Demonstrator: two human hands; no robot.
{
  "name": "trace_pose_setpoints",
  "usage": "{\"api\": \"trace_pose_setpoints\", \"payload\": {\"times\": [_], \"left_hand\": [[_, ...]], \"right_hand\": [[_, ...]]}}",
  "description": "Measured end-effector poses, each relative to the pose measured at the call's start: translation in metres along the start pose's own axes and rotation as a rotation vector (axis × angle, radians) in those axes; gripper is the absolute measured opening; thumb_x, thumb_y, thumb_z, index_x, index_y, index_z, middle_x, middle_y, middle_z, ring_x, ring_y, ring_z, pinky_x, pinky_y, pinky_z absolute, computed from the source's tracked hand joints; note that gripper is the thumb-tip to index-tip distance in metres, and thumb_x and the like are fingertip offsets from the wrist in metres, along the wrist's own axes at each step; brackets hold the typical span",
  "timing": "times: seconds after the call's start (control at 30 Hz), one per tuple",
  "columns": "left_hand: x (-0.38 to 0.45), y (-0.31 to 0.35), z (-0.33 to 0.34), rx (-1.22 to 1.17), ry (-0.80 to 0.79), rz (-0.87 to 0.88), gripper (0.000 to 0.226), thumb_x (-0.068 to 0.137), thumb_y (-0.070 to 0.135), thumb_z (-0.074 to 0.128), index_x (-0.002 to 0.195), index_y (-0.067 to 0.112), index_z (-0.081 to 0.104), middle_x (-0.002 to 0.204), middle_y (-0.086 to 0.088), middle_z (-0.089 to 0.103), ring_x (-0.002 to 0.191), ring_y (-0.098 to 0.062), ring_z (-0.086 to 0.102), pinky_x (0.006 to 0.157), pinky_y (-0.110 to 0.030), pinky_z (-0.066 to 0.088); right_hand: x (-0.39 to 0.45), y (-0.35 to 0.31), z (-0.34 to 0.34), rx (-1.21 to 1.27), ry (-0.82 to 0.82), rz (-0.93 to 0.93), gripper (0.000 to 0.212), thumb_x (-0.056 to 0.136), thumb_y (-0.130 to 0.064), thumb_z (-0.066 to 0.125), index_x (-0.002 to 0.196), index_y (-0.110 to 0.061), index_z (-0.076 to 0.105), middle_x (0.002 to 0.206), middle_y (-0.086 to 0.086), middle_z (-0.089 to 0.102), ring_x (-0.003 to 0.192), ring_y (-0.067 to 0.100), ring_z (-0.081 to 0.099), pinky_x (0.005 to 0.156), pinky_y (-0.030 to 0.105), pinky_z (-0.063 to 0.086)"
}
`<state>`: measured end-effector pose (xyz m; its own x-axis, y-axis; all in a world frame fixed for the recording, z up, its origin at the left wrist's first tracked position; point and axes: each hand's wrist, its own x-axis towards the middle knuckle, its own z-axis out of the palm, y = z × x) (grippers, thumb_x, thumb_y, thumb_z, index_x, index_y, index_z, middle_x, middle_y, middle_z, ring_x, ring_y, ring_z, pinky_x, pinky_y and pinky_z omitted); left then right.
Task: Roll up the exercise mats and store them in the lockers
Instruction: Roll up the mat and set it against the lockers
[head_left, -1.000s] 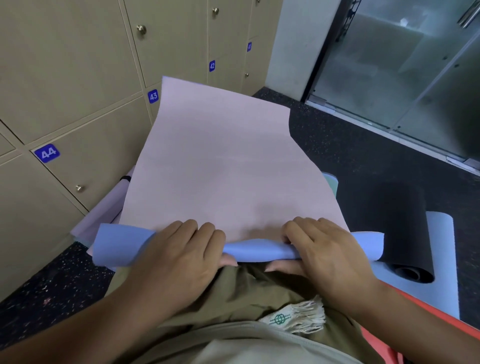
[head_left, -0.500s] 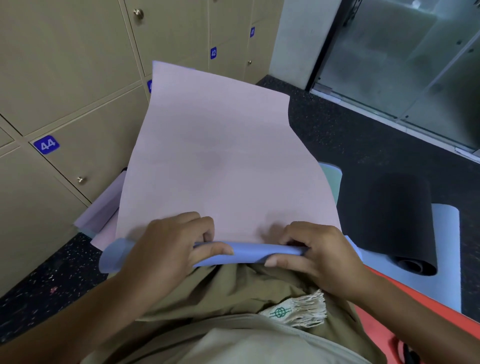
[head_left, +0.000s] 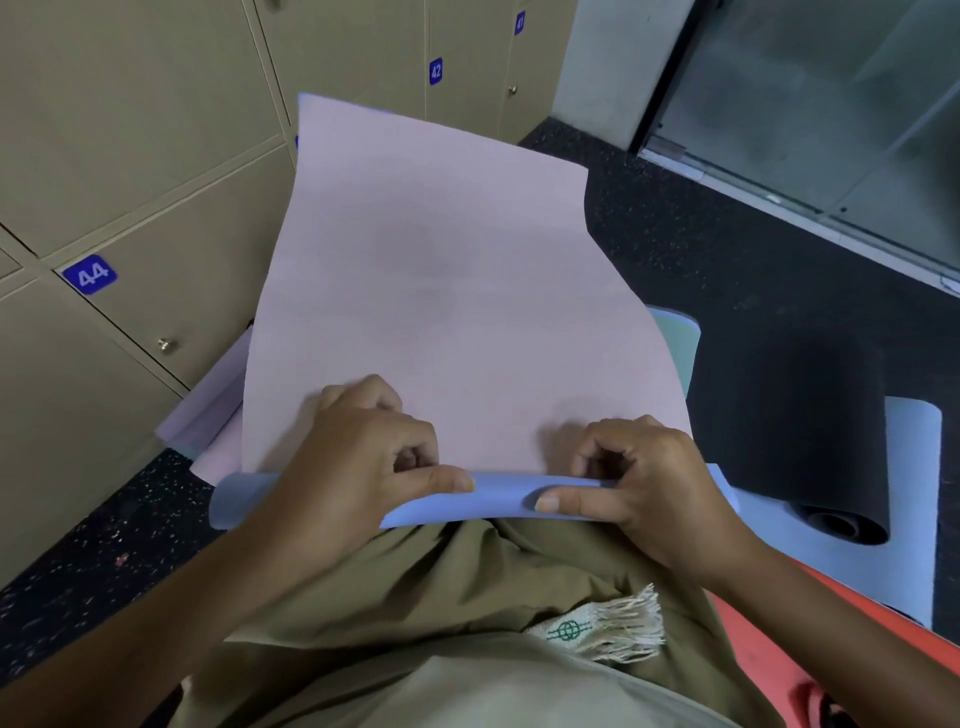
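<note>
A pink exercise mat (head_left: 441, 291) with a blue underside stretches away from me toward the beige lockers (head_left: 130, 171). Its near end is folded over into a small blue roll (head_left: 504, 496) just above my lap. My left hand (head_left: 358, 467) grips the left part of that roll, fingers curled on top and thumb along the blue edge. My right hand (head_left: 644, 478) pinches the right part the same way, thumb pressed under the fold. The mat's far end curls up against the locker doors.
A black mat (head_left: 795, 415), partly rolled, lies on a light blue mat (head_left: 914, 519) to my right. A teal mat edge (head_left: 675, 332) and a lilac mat (head_left: 218, 400) peek from under the pink one. An orange mat (head_left: 769, 649) lies at lower right. Glass doors (head_left: 831, 104) stand beyond the dark speckled floor.
Both hands went from lying flat over the blue edge to curling tightly round it. The fold has become a tighter roll, and the mat's far end has lifted higher against the lockers.
</note>
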<state>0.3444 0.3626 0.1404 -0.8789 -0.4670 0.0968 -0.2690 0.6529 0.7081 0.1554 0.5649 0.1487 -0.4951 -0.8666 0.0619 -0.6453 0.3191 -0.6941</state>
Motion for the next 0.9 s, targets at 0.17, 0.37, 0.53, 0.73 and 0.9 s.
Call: {"api": "trace_pose_setpoints", "payload": {"times": [0.17, 0.37, 0.53, 0.73, 0.9], "left_hand": [[0.025, -0.005, -0.002, -0.025, -0.041, 0.023, 0.038, 0.064, 0.070, 0.068, 0.065, 0.033, 0.067, 0.076, 0.012, 0.061, 0.084, -0.007, 0.055, 0.073, -0.014, 0.034], [0.021, -0.008, 0.000, 0.037, -0.019, 0.225, 0.022, 0.090, 0.044, 0.067, 0.079, 0.027, 0.061, 0.074, 0.013, 0.053, 0.069, -0.007, 0.049, 0.063, -0.017, 0.036], [0.009, -0.013, 0.003, 0.396, 0.060, 0.501, 0.048, 0.093, 0.059, 0.062, 0.084, 0.012, 0.067, 0.078, 0.003, 0.058, 0.068, -0.021, 0.052, 0.063, -0.035, 0.044], [-0.002, -0.001, 0.010, 0.678, 0.152, 0.434, 0.041, 0.101, 0.046, 0.052, 0.079, 0.013, 0.061, 0.075, -0.003, 0.054, 0.068, -0.026, 0.050, 0.061, -0.041, 0.042], [0.000, -0.002, 0.018, 0.625, 0.125, 0.300, 0.038, 0.100, 0.045, 0.050, 0.081, 0.015, 0.064, 0.077, 0.001, 0.055, 0.072, -0.024, 0.050, 0.066, -0.038, 0.041]], "right_hand": [[0.022, 0.006, -0.005, 0.026, -0.033, 0.031, 0.052, 0.052, -0.075, 0.083, 0.068, -0.029, 0.066, 0.078, -0.008, 0.059, 0.085, 0.010, 0.050, 0.072, 0.018, 0.035], [0.054, 0.022, -0.003, -0.014, -0.116, -0.076, 0.048, 0.058, -0.073, 0.076, 0.073, -0.030, 0.061, 0.076, -0.013, 0.052, 0.087, 0.006, 0.047, 0.078, 0.029, 0.032], [0.069, 0.024, 0.000, -0.021, -0.153, -0.155, 0.046, 0.064, -0.068, 0.078, 0.070, -0.026, 0.060, 0.075, -0.011, 0.056, 0.082, 0.007, 0.048, 0.076, 0.026, 0.032], [0.080, 0.013, -0.002, 0.096, -0.257, -0.126, 0.038, 0.068, -0.044, 0.091, 0.066, -0.021, 0.061, 0.065, -0.008, 0.057, 0.062, 0.010, 0.048, 0.061, 0.018, 0.034], [0.073, 0.006, 0.001, -0.325, -0.108, -0.301, 0.037, 0.079, -0.059, 0.068, 0.068, -0.029, 0.049, 0.060, -0.009, 0.048, 0.061, 0.015, 0.043, 0.054, 0.019, 0.031]]}}
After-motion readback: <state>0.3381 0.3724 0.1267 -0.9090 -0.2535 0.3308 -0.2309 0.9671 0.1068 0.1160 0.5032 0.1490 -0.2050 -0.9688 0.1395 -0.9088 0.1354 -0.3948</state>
